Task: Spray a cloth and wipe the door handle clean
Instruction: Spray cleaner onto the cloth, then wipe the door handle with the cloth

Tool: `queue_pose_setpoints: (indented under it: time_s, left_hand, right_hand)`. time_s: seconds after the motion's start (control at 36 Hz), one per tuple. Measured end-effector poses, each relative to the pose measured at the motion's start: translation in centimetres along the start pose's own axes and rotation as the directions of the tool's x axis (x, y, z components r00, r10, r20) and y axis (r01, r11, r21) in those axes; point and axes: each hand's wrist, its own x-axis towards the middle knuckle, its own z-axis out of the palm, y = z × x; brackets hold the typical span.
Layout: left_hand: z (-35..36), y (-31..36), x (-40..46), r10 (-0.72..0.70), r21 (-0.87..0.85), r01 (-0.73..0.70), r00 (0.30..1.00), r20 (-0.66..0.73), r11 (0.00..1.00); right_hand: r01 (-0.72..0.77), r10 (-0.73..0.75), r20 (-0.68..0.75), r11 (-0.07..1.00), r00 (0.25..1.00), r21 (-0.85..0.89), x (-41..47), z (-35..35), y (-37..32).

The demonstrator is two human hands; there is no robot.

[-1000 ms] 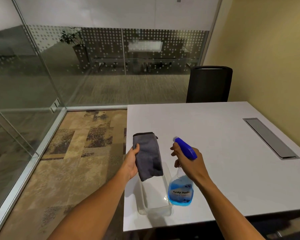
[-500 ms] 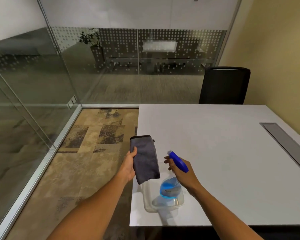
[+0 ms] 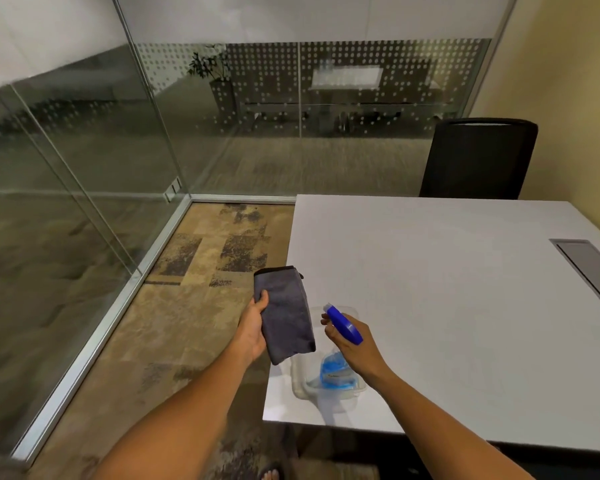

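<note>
My left hand (image 3: 253, 330) grips a folded grey cloth (image 3: 284, 313), held upright over the white table's left edge. My right hand (image 3: 352, 344) is closed around the neck of a spray bottle (image 3: 335, 372) with a blue trigger head and blue liquid. The nozzle points left at the cloth, a short gap away. The bottle's base sits in or just above a clear plastic tray (image 3: 300, 389) on the table (image 3: 430, 271). No door handle is in view.
Glass walls (image 3: 84, 168) with metal frames enclose the room on the left and at the back. A black chair (image 3: 478, 161) stands behind the table. A grey cable hatch (image 3: 589, 268) is set in the tabletop at right. Patterned carpet lies left of the table.
The bottle has come down from above the table into the clear tray. The cloth stays in my left hand. The view has shifted left, showing more of the glass wall.
</note>
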Motion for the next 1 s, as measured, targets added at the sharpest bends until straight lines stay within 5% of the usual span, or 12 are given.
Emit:
queue_pose_setpoints:
  time_s: [0.25,0.42,0.5,0.58,0.72,1.0]
  left_hand:
    - [0.1,-0.7,-2.8,0.038,-0.015,-0.039,0.998,-0.047,0.999]
    - [-0.7,-0.8,-4.4,0.045,-0.026,-0.047,0.996,-0.074,0.999]
    - [-1.7,-0.4,-4.9,0.034,-0.033,-0.037,0.995,-0.092,0.999]
    - [-2.8,0.0,-5.4,0.031,-0.056,-0.036,0.995,-0.094,0.998]
    - [-5.0,1.2,-6.3,0.045,-0.077,-0.052,0.995,-0.092,0.996]
    - [-12.7,4.6,-10.1,0.104,-0.051,-0.109,0.990,-0.095,0.993]
  right_hand:
    - [0.023,-0.024,-0.008,0.998,1.000,-0.060,-0.4,-0.3,1.1]
    - [-0.029,0.011,-0.149,0.993,0.989,-0.117,-1.4,-0.2,1.8]
    - [-0.022,-0.056,-0.368,0.979,0.928,-0.203,-3.6,0.0,2.5]
    - [0.209,-0.320,-0.530,0.943,0.785,-0.260,-6.9,0.5,3.1]
    - [0.400,-0.480,-0.179,0.847,0.859,-0.351,-9.2,5.3,3.4]
    - [0.399,-0.423,0.001,0.854,0.906,-0.333,-6.0,17.4,-3.8]
